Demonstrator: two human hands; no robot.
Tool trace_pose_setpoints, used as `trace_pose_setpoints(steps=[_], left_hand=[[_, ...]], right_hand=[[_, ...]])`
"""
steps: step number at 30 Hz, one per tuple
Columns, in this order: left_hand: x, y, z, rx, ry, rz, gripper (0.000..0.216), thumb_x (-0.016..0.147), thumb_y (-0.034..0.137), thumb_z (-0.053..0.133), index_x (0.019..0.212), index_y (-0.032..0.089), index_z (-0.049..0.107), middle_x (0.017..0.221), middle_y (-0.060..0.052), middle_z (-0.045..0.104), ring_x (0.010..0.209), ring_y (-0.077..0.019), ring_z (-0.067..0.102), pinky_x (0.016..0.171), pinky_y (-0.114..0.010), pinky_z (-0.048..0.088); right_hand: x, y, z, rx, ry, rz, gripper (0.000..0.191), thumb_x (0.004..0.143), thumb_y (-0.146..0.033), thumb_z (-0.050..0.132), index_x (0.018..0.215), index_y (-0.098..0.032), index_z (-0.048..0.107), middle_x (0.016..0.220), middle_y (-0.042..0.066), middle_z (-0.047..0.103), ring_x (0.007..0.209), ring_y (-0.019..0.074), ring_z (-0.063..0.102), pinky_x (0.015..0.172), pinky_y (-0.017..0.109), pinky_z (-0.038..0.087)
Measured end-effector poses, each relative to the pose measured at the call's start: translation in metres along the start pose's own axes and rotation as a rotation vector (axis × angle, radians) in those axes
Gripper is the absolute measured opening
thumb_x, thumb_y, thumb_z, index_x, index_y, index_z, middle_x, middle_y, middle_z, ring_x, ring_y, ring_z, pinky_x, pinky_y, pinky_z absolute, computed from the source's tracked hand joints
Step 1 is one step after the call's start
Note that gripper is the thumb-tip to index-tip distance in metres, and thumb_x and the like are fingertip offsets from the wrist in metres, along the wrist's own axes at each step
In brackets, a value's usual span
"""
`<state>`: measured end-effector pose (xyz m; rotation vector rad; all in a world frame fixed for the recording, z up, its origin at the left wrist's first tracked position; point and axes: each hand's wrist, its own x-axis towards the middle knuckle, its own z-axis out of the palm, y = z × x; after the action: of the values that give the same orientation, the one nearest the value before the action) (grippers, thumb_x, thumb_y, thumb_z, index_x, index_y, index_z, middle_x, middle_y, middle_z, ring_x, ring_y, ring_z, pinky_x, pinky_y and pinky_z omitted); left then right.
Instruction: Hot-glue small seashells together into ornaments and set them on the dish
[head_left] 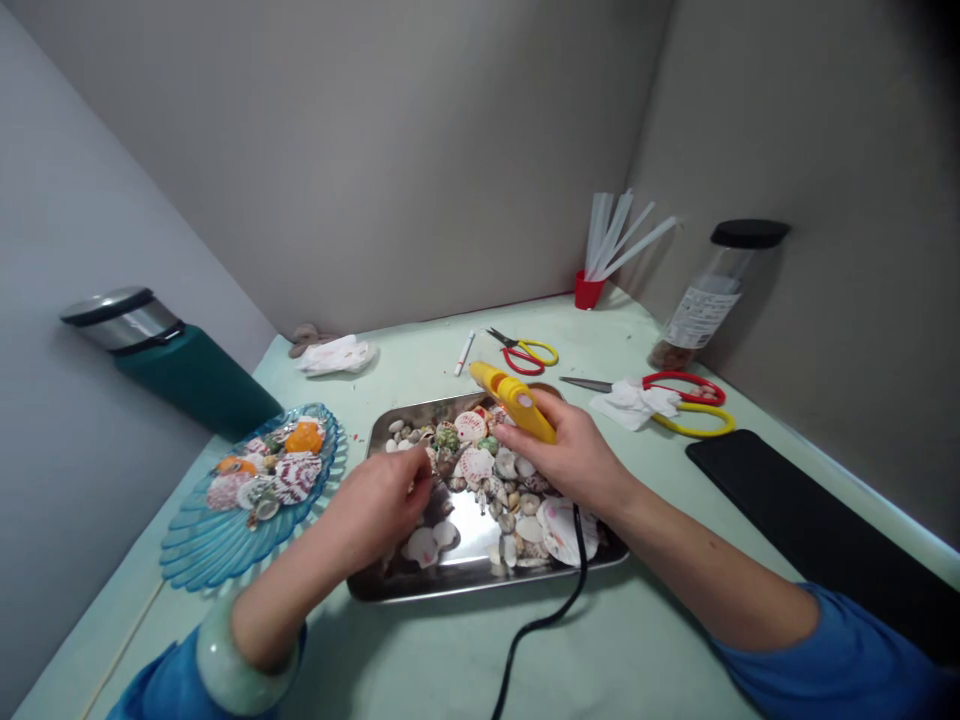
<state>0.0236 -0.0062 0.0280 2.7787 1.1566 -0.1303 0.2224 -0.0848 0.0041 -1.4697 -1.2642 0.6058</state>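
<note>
My right hand [564,445] is wrapped round a yellow hot glue gun [517,400], its body slanting over the tray and a black cord [547,622] running down from it. Below is a shallow metal tray [480,590] with many seashells [476,462], pebbles and small snail shells, most of them toward the back and right. Over the tray's left part, my left hand [386,500] has its fingers drawn together in a pinch. What they hold, if anything, is hidden. Near that hand, white shells [424,545] lie at the tray's front left.
On the left stand a blue scalloped glass dish [202,545] of decorated shells and a green bottle [195,380]. Behind the tray lie a marker [464,354] and scissors [529,352]. To the right are larger scissors [694,405], tissue [634,403], a jar [697,310], a red cup [589,290] of glue sticks and a black slab [817,530].
</note>
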Motion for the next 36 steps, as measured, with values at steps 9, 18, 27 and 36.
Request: trace_pose_setpoints(steps=[9,18,27,36], left_hand=[[-0.008,-0.010,0.003,-1.107,-0.068,-0.181,0.016,0.081,0.034,0.053,0.079,0.020,0.047,0.058,0.004,0.059,0.051,-0.0123,0.058,0.049,-0.024,0.044],[-0.006,-0.007,0.014,-1.433,0.013,-0.175,0.018,0.069,0.025,0.067,0.081,0.014,0.057,0.062,0.004,0.060,0.052,-0.0089,0.057,0.055,-0.023,0.046],[-0.011,-0.004,0.020,-1.048,0.207,0.035,0.007,0.078,0.022,0.059,0.077,0.016,0.063,0.073,-0.003,0.063,0.065,-0.0158,0.059,0.061,-0.028,0.047],[-0.018,-0.003,0.023,-0.810,0.353,0.248,0.010,0.082,0.017,0.058,0.088,0.018,0.066,0.079,-0.003,0.065,0.072,-0.0145,0.060,0.064,-0.025,0.046]], right_hand=[[0.001,0.003,0.000,0.046,-0.023,0.010,0.030,0.079,-0.040,0.061,0.102,-0.020,0.059,0.080,0.000,0.059,0.069,0.0158,0.053,0.062,0.028,0.042],[-0.004,-0.012,0.008,0.029,-0.144,0.051,0.019,0.078,-0.034,0.063,0.091,-0.022,0.057,0.073,-0.002,0.055,0.063,0.0141,0.050,0.057,0.026,0.041],[-0.007,-0.026,0.035,0.106,-0.272,0.288,0.014,0.079,-0.029,0.060,0.089,-0.020,0.055,0.071,-0.003,0.054,0.057,0.0101,0.049,0.051,0.022,0.038],[-0.012,-0.024,0.039,0.263,-0.247,0.364,0.013,0.078,-0.019,0.058,0.090,-0.019,0.056,0.065,-0.005,0.052,0.052,0.0074,0.044,0.047,0.019,0.036]])
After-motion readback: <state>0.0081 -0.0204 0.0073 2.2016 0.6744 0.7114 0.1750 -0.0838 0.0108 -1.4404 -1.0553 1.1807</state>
